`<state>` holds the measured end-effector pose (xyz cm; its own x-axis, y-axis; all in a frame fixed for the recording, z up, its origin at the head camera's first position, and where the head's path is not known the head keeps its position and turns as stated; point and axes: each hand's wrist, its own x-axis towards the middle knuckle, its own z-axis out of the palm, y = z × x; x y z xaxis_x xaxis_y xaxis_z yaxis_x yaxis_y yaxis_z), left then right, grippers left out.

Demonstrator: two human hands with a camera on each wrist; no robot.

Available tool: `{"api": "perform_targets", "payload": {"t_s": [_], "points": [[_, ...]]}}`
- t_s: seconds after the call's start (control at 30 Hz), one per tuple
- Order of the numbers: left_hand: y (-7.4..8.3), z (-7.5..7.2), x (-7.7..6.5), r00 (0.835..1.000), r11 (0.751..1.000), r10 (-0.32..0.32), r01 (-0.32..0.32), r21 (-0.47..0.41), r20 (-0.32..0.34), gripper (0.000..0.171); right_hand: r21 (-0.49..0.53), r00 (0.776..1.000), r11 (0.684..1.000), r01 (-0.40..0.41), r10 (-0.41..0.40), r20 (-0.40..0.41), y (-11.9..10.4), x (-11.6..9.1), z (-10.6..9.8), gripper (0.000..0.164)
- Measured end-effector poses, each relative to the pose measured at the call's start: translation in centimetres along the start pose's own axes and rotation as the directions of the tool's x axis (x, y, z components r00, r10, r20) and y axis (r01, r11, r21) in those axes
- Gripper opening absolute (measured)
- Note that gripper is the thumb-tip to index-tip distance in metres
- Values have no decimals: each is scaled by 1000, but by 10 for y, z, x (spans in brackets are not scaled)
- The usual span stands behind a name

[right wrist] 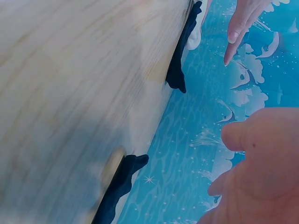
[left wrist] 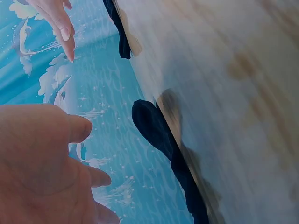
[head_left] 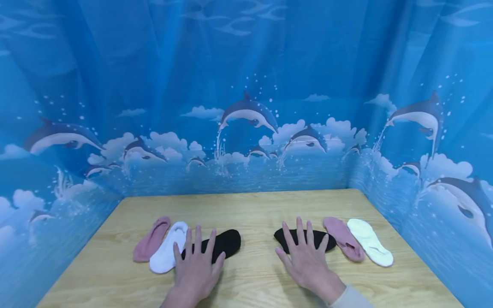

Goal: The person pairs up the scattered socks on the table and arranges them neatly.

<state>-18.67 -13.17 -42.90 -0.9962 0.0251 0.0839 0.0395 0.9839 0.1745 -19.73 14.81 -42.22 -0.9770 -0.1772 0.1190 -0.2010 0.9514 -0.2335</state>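
My left hand (head_left: 195, 270) is held palm down with spread fingers above a black sock (head_left: 228, 243), partly covering it in the head view. The left wrist view shows a gap between that palm and the black sock (left wrist: 156, 126) lying on the table. On the other side, my right hand (head_left: 308, 261) hovers likewise over a second black sock (head_left: 319, 239), fingers fanned out. Neither hand holds anything. Left of the left hand lie a white sock (head_left: 167, 252) and a pink sock (head_left: 151, 241). Beside the right hand are another pink sock (head_left: 343, 237) and another white sock (head_left: 369, 241).
The socks lie flat on a light wooden table (head_left: 254, 282). A blue curtain (head_left: 239, 51) printed with dolphins and clouds encloses the table at the back and on both sides. Bare wood separates the two black socks.
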Motion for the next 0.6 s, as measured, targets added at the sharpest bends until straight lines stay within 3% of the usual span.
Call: {"api": "perform_targets", "payload": {"t_s": [0.27,0.47,0.6], "points": [[-6,-3,1,1000,1000,14,-14,8,-13,67,7,999,1000,27,-27,-42,0,4,-1,68],[-14,-10,4,1000,999,17,-18,-30,-24,63,15,982,995,96,-92,-165,0,10,-3,66],[-23,-20,8,1000,998,12,-13,-60,-8,56,65,973,990,122,-106,-206,1,17,-7,55]]}}
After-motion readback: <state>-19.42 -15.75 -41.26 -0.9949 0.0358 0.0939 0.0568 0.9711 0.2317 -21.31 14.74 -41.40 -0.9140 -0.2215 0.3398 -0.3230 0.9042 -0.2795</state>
